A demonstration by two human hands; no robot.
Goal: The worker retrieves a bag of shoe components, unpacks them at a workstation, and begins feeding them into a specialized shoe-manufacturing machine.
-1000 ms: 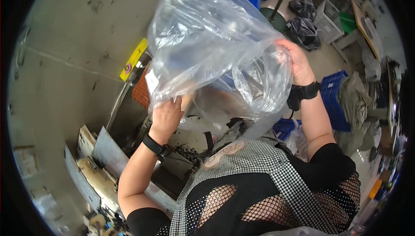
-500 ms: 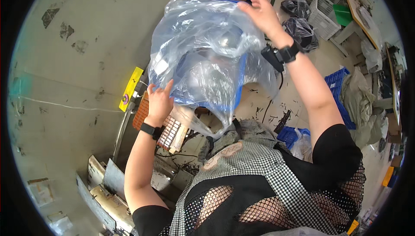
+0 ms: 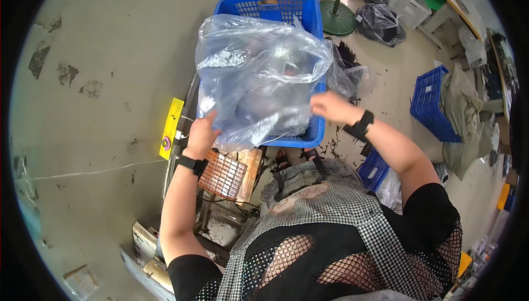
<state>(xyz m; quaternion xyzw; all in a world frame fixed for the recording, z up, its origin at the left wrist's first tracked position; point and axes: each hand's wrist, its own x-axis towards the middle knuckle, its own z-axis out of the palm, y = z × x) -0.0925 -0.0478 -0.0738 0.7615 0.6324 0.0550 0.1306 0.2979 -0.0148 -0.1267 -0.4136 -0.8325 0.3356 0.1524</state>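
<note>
A large clear plastic bag lies loosely over a blue plastic crate, its far rim and right side uncovered. Whatever lies under the film is too blurred to make out. At the bag's near left corner, my left hand has its fingers bent against the plastic, closed on the edge. My right hand is at the crate's right side, its fingers closed by the bag's near right edge and partly smeared by motion. Both wrists carry black bands.
A stool with a beaded seat stands left of my apron. The wall runs along the left, with a yellow strip. To the right are a green round base, black bags, a white crate and another blue crate.
My right hand has come down from the bag's far right corner to its near right side. The bag has sunk lower, and the crate's far rim now shows.
</note>
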